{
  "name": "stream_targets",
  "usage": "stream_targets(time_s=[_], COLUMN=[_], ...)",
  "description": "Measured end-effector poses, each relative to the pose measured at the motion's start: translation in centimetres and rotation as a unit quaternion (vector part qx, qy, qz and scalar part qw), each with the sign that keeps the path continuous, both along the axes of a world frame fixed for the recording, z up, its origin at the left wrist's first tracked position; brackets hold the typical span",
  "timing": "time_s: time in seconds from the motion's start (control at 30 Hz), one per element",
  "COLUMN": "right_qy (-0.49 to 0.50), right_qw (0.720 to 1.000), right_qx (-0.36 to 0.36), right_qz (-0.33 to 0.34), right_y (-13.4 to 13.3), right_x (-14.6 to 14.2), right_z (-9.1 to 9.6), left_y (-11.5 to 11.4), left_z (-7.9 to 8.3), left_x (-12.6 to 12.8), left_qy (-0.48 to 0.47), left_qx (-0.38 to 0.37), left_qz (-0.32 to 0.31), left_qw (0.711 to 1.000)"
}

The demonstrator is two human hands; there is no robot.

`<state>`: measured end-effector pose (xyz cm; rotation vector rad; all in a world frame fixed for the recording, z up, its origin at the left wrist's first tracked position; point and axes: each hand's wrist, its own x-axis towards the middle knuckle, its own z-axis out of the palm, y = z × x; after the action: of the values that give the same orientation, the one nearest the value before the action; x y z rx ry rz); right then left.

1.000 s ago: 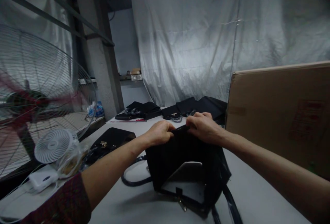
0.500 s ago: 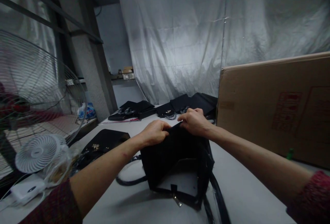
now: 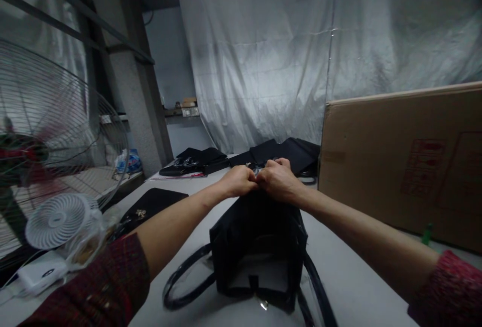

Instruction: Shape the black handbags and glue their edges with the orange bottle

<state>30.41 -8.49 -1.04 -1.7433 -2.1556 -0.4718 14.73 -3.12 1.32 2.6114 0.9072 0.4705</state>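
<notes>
A black handbag (image 3: 259,224) stands on the white table in front of me, its mouth gaping toward me and a pale panel visible inside. My left hand (image 3: 237,181) is closed at the bag's far top edge, fingers pinched. Right against it, my right hand (image 3: 278,180) grips the same edge; the fingertips of both hands are partly hidden. One plastic-wrapped handle (image 3: 169,289) loops out to the left, and another handle (image 3: 318,287) hangs down at the right. A shiny metal piece (image 3: 263,305) shows at the near rim.
Flat black bags (image 3: 199,158) and more black bags (image 3: 286,153) lie along the table's far side. Another black bag (image 3: 156,204) is at the left, near a small white fan (image 3: 56,220). A large cardboard box (image 3: 376,166) stands on the right; a caged fan (image 3: 75,116) is far left.
My hands have come together at the middle of the bag's far edge, the left one moving right. The far edge is drawn inward, and the left handle looks lower and wider.
</notes>
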Motion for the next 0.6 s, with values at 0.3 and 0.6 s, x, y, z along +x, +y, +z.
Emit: stream_targets(time_s=[0.3, 0.6], right_qy=[0.034, 0.064], right_qw=[0.999, 0.995], right_qx=[0.0, -0.037], right_qz=[-0.036, -0.065], right_y=[-1.8, -1.1], right_x=[0.9, 0.9], right_z=[0.1, 0.4], left_y=[0.4, 0.7], left_z=[-0.5, -1.3], left_x=[-1.9, -2.0], left_qy=[-0.008, -0.05], left_qx=[0.027, -0.067], left_qz=[0.038, 0.041], left_qw=[0.999, 0.996])
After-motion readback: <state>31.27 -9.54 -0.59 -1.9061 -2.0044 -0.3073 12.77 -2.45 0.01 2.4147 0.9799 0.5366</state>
